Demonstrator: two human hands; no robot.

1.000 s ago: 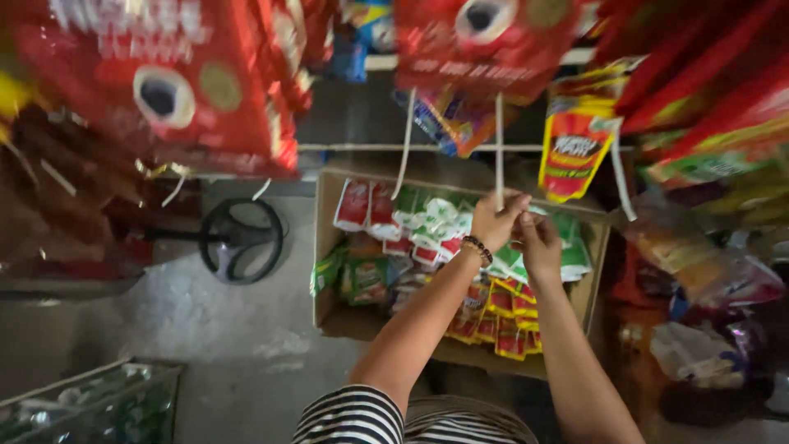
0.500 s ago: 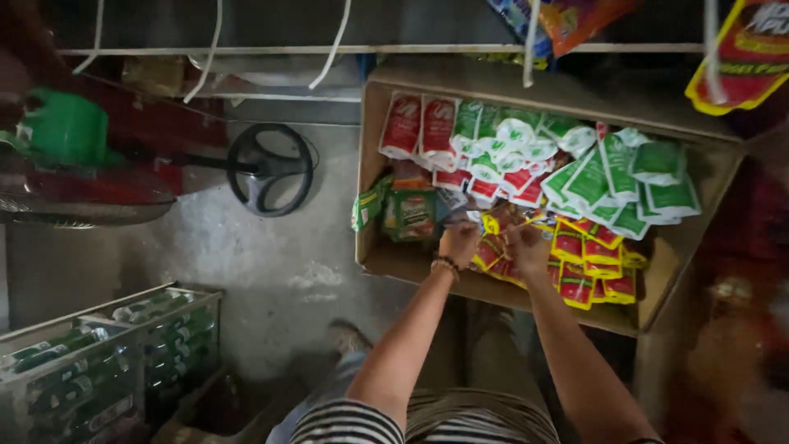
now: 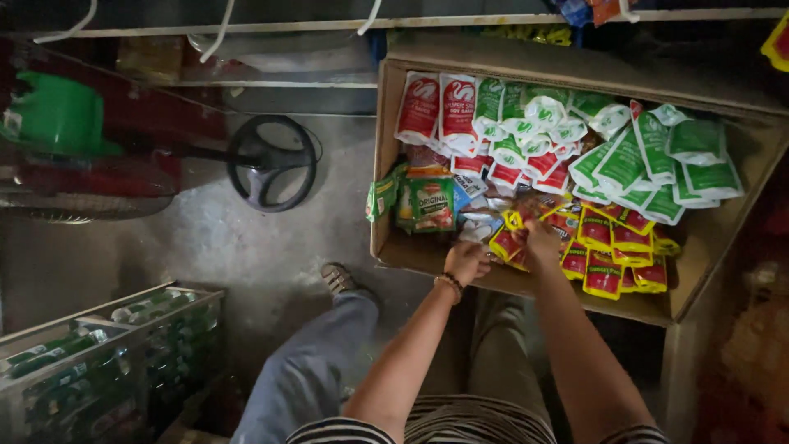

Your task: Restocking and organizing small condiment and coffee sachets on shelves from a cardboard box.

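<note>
An open cardboard box (image 3: 386, 156) holds several sauce pouches: red-and-white ones (image 3: 440, 107) at the back left, green-and-white ones (image 3: 649, 160) at the right, yellow-and-red ones (image 3: 612, 247) at the front. My left hand (image 3: 466, 261), with a bead bracelet on the wrist, reaches over the box's front edge and touches a yellow-and-red pouch (image 3: 503, 244). My right hand (image 3: 542, 240) is closed on the same cluster of yellow-and-red pouches. Both forearms stretch forward from my striped shirt.
A green-labelled pack (image 3: 431, 203) lies at the box's left side. A black fan base (image 3: 271, 162) stands on the concrete floor. A crate of bottles (image 3: 107, 353) is at the lower left. A green plastic thing (image 3: 53, 115) sits at the left. My sandalled foot (image 3: 335, 278) is beside the box.
My hands came down from the hanging strips above into the box. The view tilted downward, and the hands now grip pouches at the box's front.
</note>
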